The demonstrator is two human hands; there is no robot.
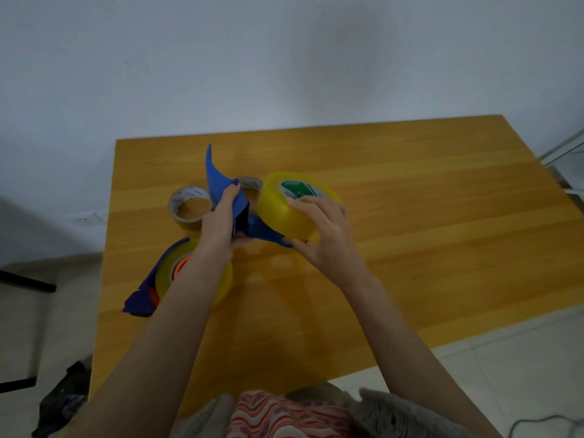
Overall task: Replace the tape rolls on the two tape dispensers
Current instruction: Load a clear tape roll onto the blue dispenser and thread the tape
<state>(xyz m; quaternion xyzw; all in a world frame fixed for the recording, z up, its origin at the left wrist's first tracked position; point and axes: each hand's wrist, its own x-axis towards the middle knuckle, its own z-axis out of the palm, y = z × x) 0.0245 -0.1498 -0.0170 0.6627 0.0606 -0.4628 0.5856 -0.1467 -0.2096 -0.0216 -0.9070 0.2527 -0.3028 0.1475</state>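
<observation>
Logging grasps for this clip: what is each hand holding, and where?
The left hand grips the blue dispenser around its middle; the right hand holds the yellow tape roll by its outer rim.

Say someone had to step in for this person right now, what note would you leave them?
Left hand grips the blue dispenser above the table. Right hand holds a full yellow roll against it; not seated, as far as shows. Second dispenser lies near left with a loaded roll on it: likely done. Left spent roll and far spent roll lie behind the hands. Left to do: seat this roll, probably thread its tape.
</observation>
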